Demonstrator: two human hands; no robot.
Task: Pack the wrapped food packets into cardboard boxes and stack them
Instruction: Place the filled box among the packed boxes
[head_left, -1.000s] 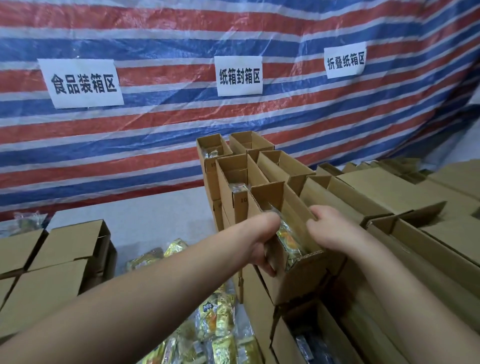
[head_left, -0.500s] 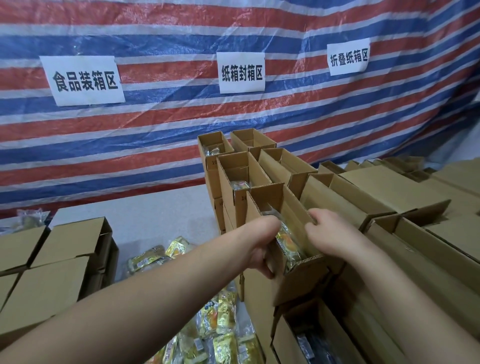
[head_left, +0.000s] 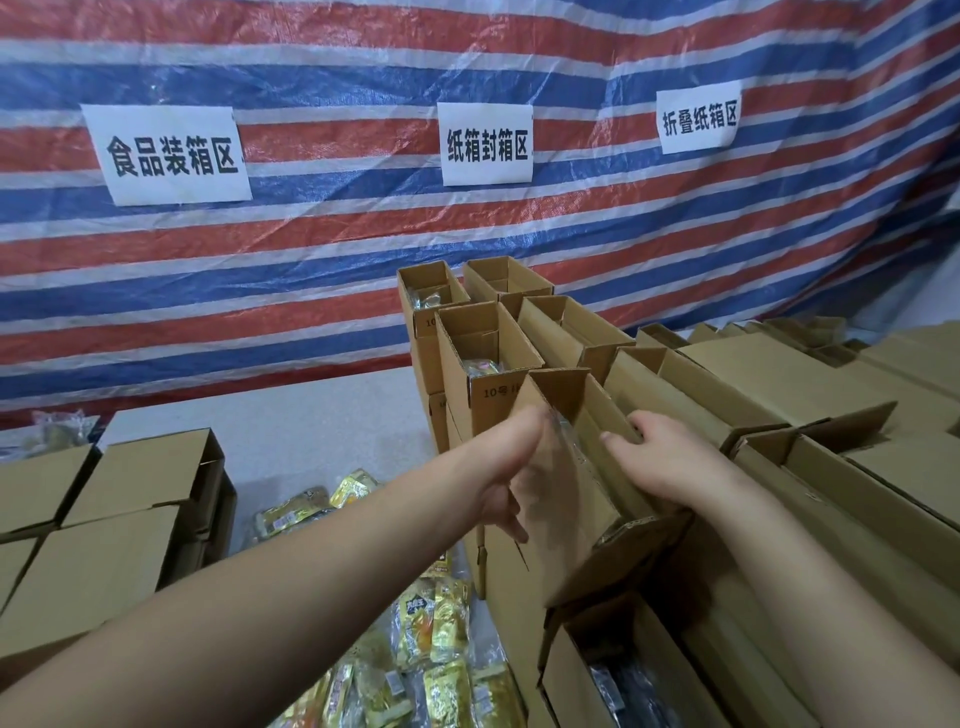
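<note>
Hands grip 1 open box (head_left: 571, 467): left hand (head_left: 511, 467) clasps its near wall, right hand (head_left: 660, 457) hooks the far wall. Seat it squarely beside the stacked boxes (head_left: 467, 338).

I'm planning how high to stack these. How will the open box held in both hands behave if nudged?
The open box is probably light: only thin corrugated walls show. It is tall and narrow on the stack, so it may tip. The left hand and right hand grip its walls, which may flex.
</note>
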